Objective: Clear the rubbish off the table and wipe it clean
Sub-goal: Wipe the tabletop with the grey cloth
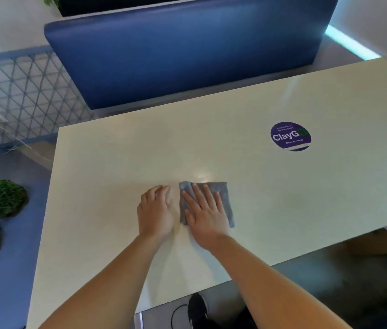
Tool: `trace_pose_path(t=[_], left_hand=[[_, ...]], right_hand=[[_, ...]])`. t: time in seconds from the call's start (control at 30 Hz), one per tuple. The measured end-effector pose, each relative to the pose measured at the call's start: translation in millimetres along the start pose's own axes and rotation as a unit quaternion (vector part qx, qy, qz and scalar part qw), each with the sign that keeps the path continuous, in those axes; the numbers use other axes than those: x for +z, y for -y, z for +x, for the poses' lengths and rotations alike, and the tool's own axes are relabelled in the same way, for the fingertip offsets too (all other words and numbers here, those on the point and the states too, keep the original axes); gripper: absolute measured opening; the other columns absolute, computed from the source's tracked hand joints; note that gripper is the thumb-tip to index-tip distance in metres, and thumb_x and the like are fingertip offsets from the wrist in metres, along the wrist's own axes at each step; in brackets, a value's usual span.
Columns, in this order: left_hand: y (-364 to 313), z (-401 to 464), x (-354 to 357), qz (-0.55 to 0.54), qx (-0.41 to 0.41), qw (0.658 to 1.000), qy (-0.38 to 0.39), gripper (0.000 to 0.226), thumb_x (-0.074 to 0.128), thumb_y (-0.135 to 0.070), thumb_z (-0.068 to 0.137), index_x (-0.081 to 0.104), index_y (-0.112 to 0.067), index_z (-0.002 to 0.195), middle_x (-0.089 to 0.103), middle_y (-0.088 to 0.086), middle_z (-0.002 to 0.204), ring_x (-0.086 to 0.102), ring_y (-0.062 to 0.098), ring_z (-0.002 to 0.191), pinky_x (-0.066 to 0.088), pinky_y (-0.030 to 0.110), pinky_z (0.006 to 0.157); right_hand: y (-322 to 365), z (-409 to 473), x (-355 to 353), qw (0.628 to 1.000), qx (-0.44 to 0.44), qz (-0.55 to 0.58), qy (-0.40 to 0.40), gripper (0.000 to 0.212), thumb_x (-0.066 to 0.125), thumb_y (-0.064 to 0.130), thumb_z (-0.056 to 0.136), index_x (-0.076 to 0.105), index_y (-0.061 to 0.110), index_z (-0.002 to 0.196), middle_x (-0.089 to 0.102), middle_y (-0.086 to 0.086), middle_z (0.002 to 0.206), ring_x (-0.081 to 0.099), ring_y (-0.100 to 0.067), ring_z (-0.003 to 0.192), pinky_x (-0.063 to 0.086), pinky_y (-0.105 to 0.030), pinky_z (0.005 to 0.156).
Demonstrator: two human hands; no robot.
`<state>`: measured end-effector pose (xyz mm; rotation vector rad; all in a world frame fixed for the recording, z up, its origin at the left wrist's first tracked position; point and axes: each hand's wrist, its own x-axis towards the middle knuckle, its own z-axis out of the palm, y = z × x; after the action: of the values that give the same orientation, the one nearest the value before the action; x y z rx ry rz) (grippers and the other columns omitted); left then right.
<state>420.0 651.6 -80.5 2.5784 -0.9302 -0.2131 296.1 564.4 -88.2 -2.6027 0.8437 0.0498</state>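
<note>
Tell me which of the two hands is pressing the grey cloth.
The right hand lies flat, fingers spread, on the folded grey cloth. The left hand rests beside it on the bare cream table.

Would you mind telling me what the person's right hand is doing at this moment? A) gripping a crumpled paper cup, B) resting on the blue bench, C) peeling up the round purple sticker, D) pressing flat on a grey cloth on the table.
D: the right hand lies with straight fingers flat on the grey cloth, which lies on the table.
</note>
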Motion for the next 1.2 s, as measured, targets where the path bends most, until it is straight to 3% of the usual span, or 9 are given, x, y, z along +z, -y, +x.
trace_pose_path(t=[0.13, 0.27, 0.43, 0.53, 0.73, 0.83, 0.9, 1.07, 1.2], left_hand=[[-3.0, -4.4, 5.2, -0.019, -0.016, 1.000, -0.002, 0.044, 0.045, -0.018, 0.100, 0.045, -0.014, 0.144, 0.039, 0.003, 0.151, 0.030, 0.023, 0.140, 0.023, 0.035, 0.114], [-5.0, -17.0, 14.7, 0.031, -0.033, 0.998, 0.033, 0.055, 0.034, -0.030, 0.104, 0.019, -0.019, 0.155, 0.011, -0.004, 0.163, 0.004, 0.017, 0.150, 0.005, 0.039, 0.120], [-20.7, -19.9, 18.1, 0.050, -0.076, 0.993, 0.081, 0.059, 0.019, -0.038, 0.103, 0.004, -0.018, 0.156, -0.006, -0.005, 0.164, -0.008, 0.017, 0.150, -0.003, 0.044, 0.120], [-21.8, -17.1, 16.4, 0.051, -0.089, 0.990, 0.092, 0.059, 0.019, -0.040, 0.103, 0.006, -0.019, 0.156, -0.004, -0.006, 0.164, -0.007, 0.016, 0.150, -0.002, 0.044, 0.121], [-23.9, -15.7, 12.7, 0.063, -0.093, 0.989, 0.094, 0.058, 0.020, -0.041, 0.104, 0.010, -0.017, 0.156, -0.001, -0.005, 0.164, -0.003, 0.018, 0.150, 0.002, 0.045, 0.120], [-32.2, -16.8, 12.0, 0.047, -0.103, 0.990, 0.082, 0.058, 0.021, -0.042, 0.104, 0.014, -0.016, 0.155, 0.004, -0.003, 0.164, 0.001, 0.019, 0.150, 0.003, 0.045, 0.120], [-33.9, -20.8, 13.1, 0.036, -0.099, 0.993, 0.055, 0.056, 0.027, -0.041, 0.103, 0.022, -0.016, 0.154, 0.014, -0.001, 0.162, 0.008, 0.021, 0.148, 0.007, 0.044, 0.119], [-32.0, -39.1, 15.4, -0.008, -0.070, 0.997, 0.015, 0.046, 0.037, -0.033, 0.102, 0.040, -0.021, 0.146, 0.030, -0.003, 0.155, 0.019, 0.021, 0.143, 0.016, 0.040, 0.115], [-21.4, -50.7, 6.6, -0.048, -0.034, 0.998, 0.004, 0.032, 0.044, -0.025, 0.100, 0.058, -0.028, 0.128, 0.044, -0.008, 0.144, 0.032, 0.020, 0.133, 0.026, 0.037, 0.107]], right_hand=[[-28.5, -7.8, -9.2, 1.000, -0.012, -0.010, -0.021, 0.063, -0.001, 0.044, 0.092, 0.015, 0.040, 0.153, 0.002, 0.017, 0.162, -0.005, -0.013, 0.150, -0.012, -0.035, 0.120], [-111.0, -38.1, -38.7, 0.986, 0.146, -0.015, -0.079, 0.051, 0.014, 0.038, 0.104, 0.005, 0.040, 0.154, -0.001, 0.014, 0.162, -0.007, -0.011, 0.150, -0.010, -0.035, 0.121], [-167.4, -59.6, -60.9, 0.962, 0.268, -0.016, -0.049, 0.053, 0.012, 0.043, 0.103, -0.007, 0.039, 0.153, -0.013, 0.008, 0.163, -0.015, -0.012, 0.148, -0.008, -0.040, 0.122], [-130.7, -51.0, -45.6, 0.960, 0.273, -0.007, -0.069, 0.057, 0.022, 0.042, 0.103, -0.001, 0.039, 0.154, -0.012, 0.006, 0.163, -0.015, -0.016, 0.149, -0.014, -0.039, 0.119], [-32.5, -69.4, 4.4, 0.998, 0.049, -0.008, -0.039, 0.054, 0.021, 0.045, 0.099, 0.018, 0.041, 0.153, -0.004, 0.010, 0.161, -0.012, -0.017, 0.149, -0.017, -0.040, 0.117], [-34.1, -86.8, 9.8, 0.999, -0.018, -0.028, -0.036, 0.049, 0.022, 0.046, 0.102, 0.019, 0.044, 0.151, 0.004, 0.013, 0.162, -0.006, -0.015, 0.150, -0.009, -0.040, 0.119], [-64.0, -94.3, 0.3, 0.998, 0.006, -0.043, -0.045, 0.050, 0.022, 0.046, 0.103, 0.011, 0.046, 0.152, -0.003, 0.016, 0.161, -0.011, -0.012, 0.149, -0.011, -0.039, 0.120], [-151.6, -122.5, -42.3, 0.977, 0.199, -0.039, -0.062, 0.053, 0.013, 0.044, 0.104, -0.009, 0.042, 0.152, -0.013, 0.011, 0.162, -0.017, -0.010, 0.147, -0.013, -0.037, 0.120], [-145.6, -118.3, -39.8, 0.952, 0.300, -0.016, -0.062, 0.055, 0.010, 0.043, 0.103, -0.008, 0.035, 0.154, -0.018, 0.006, 0.162, -0.021, -0.014, 0.147, -0.011, -0.041, 0.121]])
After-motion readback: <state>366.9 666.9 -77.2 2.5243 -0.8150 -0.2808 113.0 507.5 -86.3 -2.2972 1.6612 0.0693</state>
